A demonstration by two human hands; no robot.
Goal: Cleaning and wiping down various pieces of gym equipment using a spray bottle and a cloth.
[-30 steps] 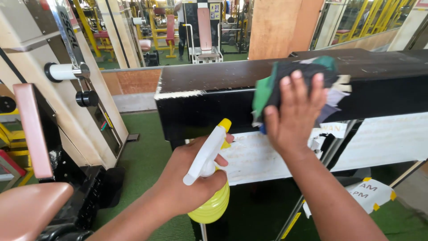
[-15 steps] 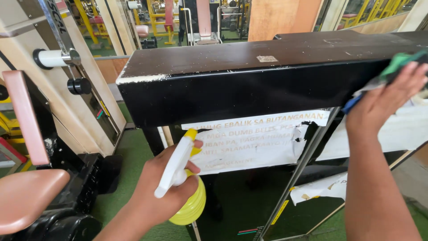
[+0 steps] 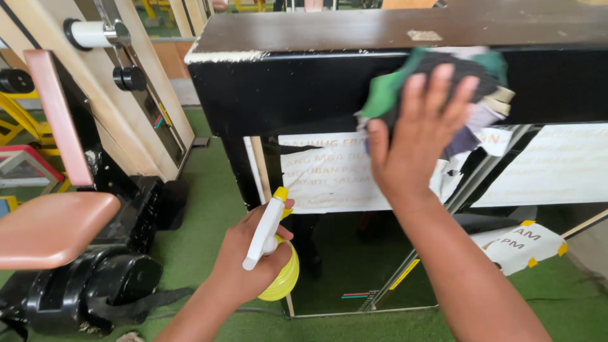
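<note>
My right hand (image 3: 421, 136) presses a bunched rag (image 3: 456, 82) of green, dark and pale cloth flat against the black front face of a long black shelf (image 3: 297, 88), fingers spread over it. My left hand (image 3: 250, 256) is lower and closer to me, gripping a yellow spray bottle (image 3: 282, 275) with a white trigger head (image 3: 265, 231) that points up toward the shelf. A worn white paper notice (image 3: 329, 171) is stuck on the mirror panel just below the shelf, between my two hands.
A beige gym machine frame (image 3: 136, 107) with a white roller and black knob stands at left. A pink padded seat (image 3: 50, 225) on a black base is at lower left. Green turf floor (image 3: 209, 183). Another paper notice (image 3: 522, 244) with yellow tape lies lower right.
My right hand has swept the rag leftward along the shelf front, from the far right edge toward the middle. The view has tilted down. The left hand still holds the bottle.
</note>
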